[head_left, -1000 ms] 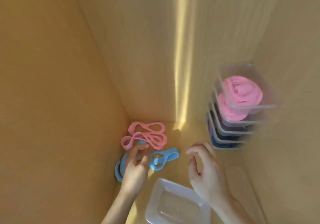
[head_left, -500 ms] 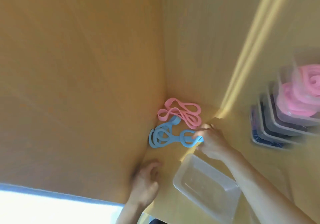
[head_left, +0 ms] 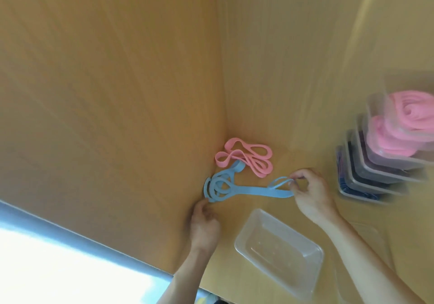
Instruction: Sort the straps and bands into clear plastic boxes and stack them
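Pulled rightward since 0.5 s ago: blue band (head_left: 246,189), one end pinched by right hand (head_left: 314,193), coil against wall, left hand (head_left: 204,223) fingers curled at it. Best drawn out untangled, then rolled into empty box (head_left: 279,252).

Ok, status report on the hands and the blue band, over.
Right hand pinches blue band end. Left hand at its coiled end, grip unclear. Empty box waits in front. Pink band touches the coil.
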`<state>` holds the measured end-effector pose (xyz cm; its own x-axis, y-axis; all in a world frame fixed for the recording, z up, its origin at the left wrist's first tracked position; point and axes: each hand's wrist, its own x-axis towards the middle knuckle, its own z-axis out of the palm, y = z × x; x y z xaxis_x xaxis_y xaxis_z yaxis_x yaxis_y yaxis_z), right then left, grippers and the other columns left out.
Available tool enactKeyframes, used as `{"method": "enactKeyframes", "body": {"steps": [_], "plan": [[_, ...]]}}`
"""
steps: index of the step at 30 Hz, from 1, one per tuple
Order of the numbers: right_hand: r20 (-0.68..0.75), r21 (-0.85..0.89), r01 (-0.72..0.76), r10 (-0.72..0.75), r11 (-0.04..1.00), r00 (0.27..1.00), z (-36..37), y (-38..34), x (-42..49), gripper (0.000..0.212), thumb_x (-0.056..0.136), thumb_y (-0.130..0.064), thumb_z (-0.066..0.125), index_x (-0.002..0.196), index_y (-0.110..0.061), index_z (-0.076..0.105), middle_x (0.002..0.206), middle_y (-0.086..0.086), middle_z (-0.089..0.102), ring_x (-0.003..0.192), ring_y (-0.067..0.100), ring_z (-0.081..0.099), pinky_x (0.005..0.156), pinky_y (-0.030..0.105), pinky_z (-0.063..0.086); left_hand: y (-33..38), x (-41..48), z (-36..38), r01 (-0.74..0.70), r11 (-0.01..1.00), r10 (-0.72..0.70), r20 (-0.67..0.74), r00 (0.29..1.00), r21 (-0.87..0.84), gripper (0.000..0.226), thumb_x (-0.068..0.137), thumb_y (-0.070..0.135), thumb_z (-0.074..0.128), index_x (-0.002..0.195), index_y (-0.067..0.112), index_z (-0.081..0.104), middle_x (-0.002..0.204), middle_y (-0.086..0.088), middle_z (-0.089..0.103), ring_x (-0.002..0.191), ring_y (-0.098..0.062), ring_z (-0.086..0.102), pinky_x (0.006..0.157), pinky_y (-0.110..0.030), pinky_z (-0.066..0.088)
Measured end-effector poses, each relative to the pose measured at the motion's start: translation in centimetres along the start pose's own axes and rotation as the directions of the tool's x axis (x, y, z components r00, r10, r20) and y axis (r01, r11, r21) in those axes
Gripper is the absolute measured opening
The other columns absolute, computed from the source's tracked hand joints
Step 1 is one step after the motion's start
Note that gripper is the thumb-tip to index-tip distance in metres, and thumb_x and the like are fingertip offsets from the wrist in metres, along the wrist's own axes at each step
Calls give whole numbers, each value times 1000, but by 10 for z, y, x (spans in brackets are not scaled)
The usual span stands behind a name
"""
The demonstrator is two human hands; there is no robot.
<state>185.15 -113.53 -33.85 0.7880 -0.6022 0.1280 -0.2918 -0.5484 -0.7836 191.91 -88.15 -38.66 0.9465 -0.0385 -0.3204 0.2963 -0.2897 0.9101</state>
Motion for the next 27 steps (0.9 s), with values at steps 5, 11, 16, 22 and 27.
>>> {"method": "enactKeyframes", "body": {"steps": [5,11,16,22,27], "plan": [[-70,183,-43,57,982,996,-27,-14,-11,18,90,-11,72,85,-27,65,95,-7,69,91,9,66,83,30,47,18,7,21,38,994,-42,-33,999,-99,40,92,0,50,127,20,56,120,-1,64,100,-18,62,85,-28,48],[-139,326,-110,163,939,977,-44,-16,-16,21,88,-18,77,79,-27,60,82,-5,68,62,-3,62,65,20,44,27,15,29,15,991,-30,-108,994,-131,22,92,1,56,98,19,69,101,-1,70,96,-21,65,82,-26,47],[-203,410,-92,189,907,961,-55,-21,-15,20,91,-12,72,80,-24,61,85,-1,68,68,-3,59,65,13,44,49,18,28,-56,985,27,-175,984,-162,19,88,-1,66,81,16,68,92,-8,73,86,-20,68,78,-21,47],[-222,538,20,119,843,968,-76,-49,-9,21,91,-3,70,85,-22,63,84,-1,67,70,4,63,71,21,49,109,21,18,-296,951,278,-171,945,-92,19,89,-5,65,90,14,63,88,3,66,76,0,62,61,-3,44],[-203,560,76,48,825,978,-91,-80,-2,19,91,-7,71,85,-23,66,80,-9,70,75,11,66,78,38,57,178,10,8,-481,861,470,-100,877,-167,24,90,-2,64,101,19,59,97,-1,71,81,-5,69,62,-12,51]]}}
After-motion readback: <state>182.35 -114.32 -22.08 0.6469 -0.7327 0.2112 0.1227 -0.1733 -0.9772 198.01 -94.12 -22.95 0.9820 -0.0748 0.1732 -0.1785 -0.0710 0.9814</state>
